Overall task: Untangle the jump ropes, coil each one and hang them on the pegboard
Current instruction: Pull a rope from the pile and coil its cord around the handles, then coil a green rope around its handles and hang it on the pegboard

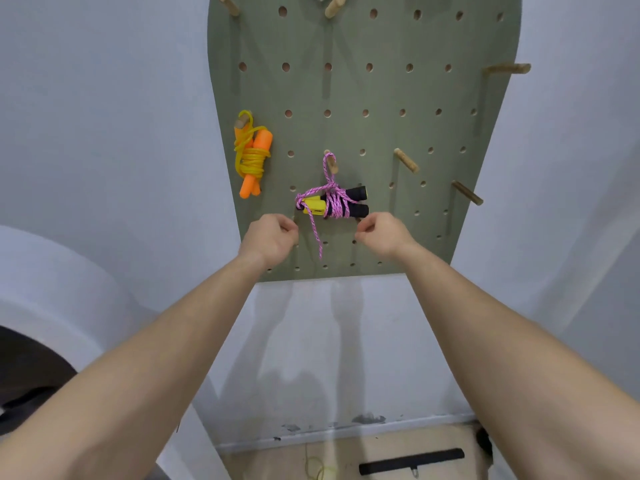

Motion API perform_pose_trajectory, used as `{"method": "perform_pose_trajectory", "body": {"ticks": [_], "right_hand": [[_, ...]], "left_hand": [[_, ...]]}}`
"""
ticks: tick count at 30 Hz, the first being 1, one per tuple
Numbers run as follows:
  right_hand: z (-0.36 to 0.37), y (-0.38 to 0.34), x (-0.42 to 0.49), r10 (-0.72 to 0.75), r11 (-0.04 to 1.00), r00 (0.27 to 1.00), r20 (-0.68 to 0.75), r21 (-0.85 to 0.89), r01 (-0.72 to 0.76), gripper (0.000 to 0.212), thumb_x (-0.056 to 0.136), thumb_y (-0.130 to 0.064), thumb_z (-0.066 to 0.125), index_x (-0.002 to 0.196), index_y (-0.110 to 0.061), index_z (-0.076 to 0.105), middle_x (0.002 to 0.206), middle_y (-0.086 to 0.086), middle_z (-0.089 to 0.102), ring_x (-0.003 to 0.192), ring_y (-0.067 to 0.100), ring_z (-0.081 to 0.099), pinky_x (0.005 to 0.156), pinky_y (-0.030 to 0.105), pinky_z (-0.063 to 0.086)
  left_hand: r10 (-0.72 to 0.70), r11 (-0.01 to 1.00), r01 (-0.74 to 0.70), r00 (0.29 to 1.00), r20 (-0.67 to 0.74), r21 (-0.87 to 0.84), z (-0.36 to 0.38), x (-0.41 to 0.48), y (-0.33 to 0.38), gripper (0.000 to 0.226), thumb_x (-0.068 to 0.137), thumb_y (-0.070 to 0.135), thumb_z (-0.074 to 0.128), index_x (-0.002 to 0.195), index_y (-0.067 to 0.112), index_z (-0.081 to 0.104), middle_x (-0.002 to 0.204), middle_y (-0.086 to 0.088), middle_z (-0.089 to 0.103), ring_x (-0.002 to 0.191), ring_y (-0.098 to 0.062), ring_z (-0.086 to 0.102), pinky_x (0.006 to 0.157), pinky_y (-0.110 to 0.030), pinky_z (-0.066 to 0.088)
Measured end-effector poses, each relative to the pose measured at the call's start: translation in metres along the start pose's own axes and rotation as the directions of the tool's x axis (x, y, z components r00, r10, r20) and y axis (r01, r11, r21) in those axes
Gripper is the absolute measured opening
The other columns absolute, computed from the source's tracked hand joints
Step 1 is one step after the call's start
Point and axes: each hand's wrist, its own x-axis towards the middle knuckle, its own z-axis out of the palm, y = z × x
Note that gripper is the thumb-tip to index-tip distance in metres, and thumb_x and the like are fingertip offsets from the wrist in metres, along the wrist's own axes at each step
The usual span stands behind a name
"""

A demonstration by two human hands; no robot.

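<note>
A plain indoor corner, likely a home storage or exercise space, is indicated by bare white walls [104, 98], to which a green pegboard [363, 98] fitted with wooden pegs [407, 161] is fixed. An orange-handled jump rope [251, 154] and a pink jump rope [330, 202] are hung there. A scuffed baseboard [346, 434] and pale floor [381, 448] are seen below.

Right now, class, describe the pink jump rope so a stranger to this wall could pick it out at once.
Find the green pegboard on the pale wall. Low in its middle, one wooden peg carries a bundle. That is the pink jump rope: speckled pink cord wound around black and yellow grips, unlike the yellow rope with orange grips to its left.
</note>
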Motion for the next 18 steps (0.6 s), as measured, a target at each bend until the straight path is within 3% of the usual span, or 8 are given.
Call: {"method": "perform_pose_trajectory", "body": {"ticks": [3, 6, 10, 13, 18], "right_hand": [[0.001, 0.006, -0.029, 0.013, 0.997, 0.998, 0.06, -0.074, -0.009, 0.026, 0.093, -0.021, 0.063, 0.116, -0.011, 0.067, 0.118, 0.007, 0.068, 0.112, 0.026, 0.061, 0.094, 0.033, 0.048], [0.001, 0.015, -0.057, -0.005, 0.995, 0.995, 0.102, -0.101, 0.016, 0.025, 0.092, -0.02, 0.06, 0.115, -0.011, 0.067, 0.116, 0.008, 0.068, 0.11, 0.029, 0.061, 0.093, 0.035, 0.05], [0.009, 0.038, -0.091, -0.039, 0.989, 0.985, 0.171, -0.133, 0.062, 0.028, 0.093, -0.023, 0.058, 0.117, -0.011, 0.065, 0.115, 0.007, 0.067, 0.108, 0.028, 0.06, 0.092, 0.038, 0.051], [0.029, 0.065, -0.12, -0.055, 0.984, 0.97, 0.237, -0.153, 0.093, 0.037, 0.095, -0.027, 0.057, 0.129, -0.015, 0.059, 0.126, 0.003, 0.063, 0.116, 0.025, 0.058, 0.098, 0.038, 0.049], [0.096, 0.116, -0.176, -0.007, 0.98, 0.94, 0.341, -0.184, 0.074, 0.038, 0.096, -0.026, 0.055, 0.133, -0.015, 0.055, 0.133, 0.003, 0.057, 0.12, 0.023, 0.055, 0.1, 0.038, 0.048]], "left_hand": [[-0.01, 0.997, 0.004, 0.997, 0.081, 0.077, 0.004, -0.034, -0.003, 0.012, 0.093, 0.025, 0.058, 0.094, 0.026, 0.07, 0.1, 0.0, 0.071, 0.097, -0.024, 0.065, 0.087, -0.032, 0.054], [-0.025, 0.99, 0.006, 0.991, 0.134, 0.141, 0.014, -0.068, -0.005, 0.016, 0.092, 0.023, 0.058, 0.097, 0.022, 0.073, 0.104, 0.0, 0.072, 0.1, -0.024, 0.064, 0.09, -0.031, 0.053], [-0.14, 0.978, 0.111, 0.978, 0.156, 0.179, 0.039, -0.111, -0.017, 0.024, 0.093, 0.03, 0.061, 0.113, 0.019, 0.07, 0.112, 0.002, 0.068, 0.105, -0.021, 0.062, 0.095, -0.031, 0.05], [-0.208, 0.963, 0.169, 0.961, 0.181, 0.208, 0.063, -0.143, -0.035, 0.032, 0.094, 0.034, 0.061, 0.122, 0.018, 0.066, 0.12, 0.0, 0.065, 0.108, -0.021, 0.061, 0.096, -0.031, 0.049], [-0.265, 0.947, 0.201, 0.929, 0.256, 0.252, 0.112, -0.198, -0.088, 0.036, 0.095, 0.037, 0.06, 0.126, 0.018, 0.063, 0.123, -0.002, 0.065, 0.107, -0.021, 0.059, 0.091, -0.029, 0.047]]}}
